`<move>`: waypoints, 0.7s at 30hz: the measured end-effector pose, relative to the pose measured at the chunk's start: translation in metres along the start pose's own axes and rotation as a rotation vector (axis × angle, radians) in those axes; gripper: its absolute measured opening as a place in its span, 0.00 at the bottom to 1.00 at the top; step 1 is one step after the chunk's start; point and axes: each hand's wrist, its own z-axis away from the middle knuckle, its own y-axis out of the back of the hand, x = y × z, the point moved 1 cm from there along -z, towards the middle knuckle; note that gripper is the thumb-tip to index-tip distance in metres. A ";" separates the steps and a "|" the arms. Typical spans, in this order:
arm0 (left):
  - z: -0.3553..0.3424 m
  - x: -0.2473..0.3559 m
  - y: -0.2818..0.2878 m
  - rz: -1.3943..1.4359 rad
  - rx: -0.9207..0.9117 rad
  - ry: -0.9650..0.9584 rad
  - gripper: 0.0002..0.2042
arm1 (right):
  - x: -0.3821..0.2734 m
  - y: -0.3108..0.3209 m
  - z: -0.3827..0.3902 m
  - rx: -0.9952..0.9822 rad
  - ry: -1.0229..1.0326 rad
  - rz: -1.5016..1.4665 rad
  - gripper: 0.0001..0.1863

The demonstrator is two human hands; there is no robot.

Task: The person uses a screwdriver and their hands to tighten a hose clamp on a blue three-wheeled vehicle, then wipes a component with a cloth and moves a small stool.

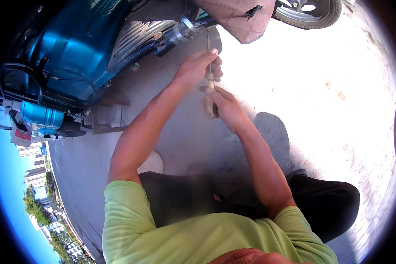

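Note:
Above the sunlit ground, I hold a long, thin-shafted tool like a screwdriver (210,82) upright in the picture, with its shaft toward the far side. My left hand (197,66) is closed around the thin shaft, the thumb lying along it. Lower down, my right hand (228,108) grips the pale, worn handle, whose broad butt shows beside the palm. Beyond my hands, the shaft ends near the dark frame of a blue vehicle (75,48); whether its tip touches anything I cannot tell.
A torn pinkish-brown panel (233,15) overhangs the far side. Right of it is a spoked wheel (310,11). A small wooden stand (108,116) is under the vehicle at left. A white round object (152,163) lies by my left elbow, near my dark-trousered legs.

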 end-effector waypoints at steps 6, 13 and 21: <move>0.037 0.013 0.025 0.177 0.030 -0.240 0.16 | -0.035 0.013 -0.013 0.047 0.164 0.447 0.29; 0.070 0.122 0.095 0.495 0.149 -0.887 0.24 | -0.127 0.012 -0.047 0.247 0.285 0.047 0.28; -0.005 0.138 0.069 0.602 0.407 -0.959 0.27 | -0.145 0.008 -0.073 0.223 0.233 0.001 0.21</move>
